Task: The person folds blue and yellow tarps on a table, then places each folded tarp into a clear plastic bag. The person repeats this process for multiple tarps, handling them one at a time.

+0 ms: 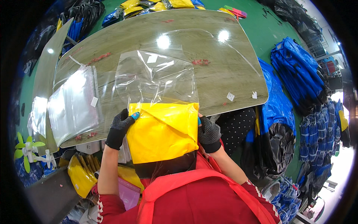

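While my left hand [120, 128] in its black dotted glove pinches the left edge of the folded yellow plastic garment [163, 132], I judge the corners should stay square so it slides cleanly into the clear plastic bag [156, 78] lying open on the grey wood-grain table [223, 67]; my right hand [209, 134] grips the opposite edge, closed on it. Left, a stack of clear bags [72, 104] sits near; the table edge runs just behind my hands, open tabletop beyond
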### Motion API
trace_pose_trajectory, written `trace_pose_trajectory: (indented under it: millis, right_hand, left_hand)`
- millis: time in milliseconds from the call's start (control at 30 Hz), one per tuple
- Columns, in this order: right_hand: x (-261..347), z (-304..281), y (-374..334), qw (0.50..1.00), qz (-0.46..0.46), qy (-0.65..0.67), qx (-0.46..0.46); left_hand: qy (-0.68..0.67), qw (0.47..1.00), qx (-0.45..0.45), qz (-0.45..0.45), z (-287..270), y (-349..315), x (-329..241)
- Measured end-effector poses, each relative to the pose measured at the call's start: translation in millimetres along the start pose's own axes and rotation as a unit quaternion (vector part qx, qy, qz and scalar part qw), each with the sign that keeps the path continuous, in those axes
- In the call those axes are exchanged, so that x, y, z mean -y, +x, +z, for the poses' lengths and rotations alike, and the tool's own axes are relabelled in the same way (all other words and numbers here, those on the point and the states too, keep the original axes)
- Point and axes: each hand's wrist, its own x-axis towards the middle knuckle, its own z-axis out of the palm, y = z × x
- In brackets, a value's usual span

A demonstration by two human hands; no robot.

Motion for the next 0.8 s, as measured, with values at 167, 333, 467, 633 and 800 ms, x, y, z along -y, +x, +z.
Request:
trace_pose_trajectory:
  millis: [167,333,467,633,800]
  right_hand:
    - [-10,-16,-19,0.993,0.013,0.085,0.084]
    - [-37,-31,-1,0.835,0.288,0.46,0.086]
    - [-29,-24,-13,0.747,0.273,0.573,0.196]
    - [-15,-43,-62,0.818,0.303,0.453,0.185]
    - [-50,-66,-60,0.85,0.292,0.412,0.146]
  left_hand:
    - [-0.043,0.998,0.008,0.055,13,-13,2]
    - [-0.024,0.997,-0.046,0.049,45,-8,18]
    - [0.106,0.981,-0.066,0.152,72,-13,38]
    - [-0.077,0.98,0.121,0.141,94,-62,51]
    - [0.342,0.938,0.029,0.056,111,-54,59]
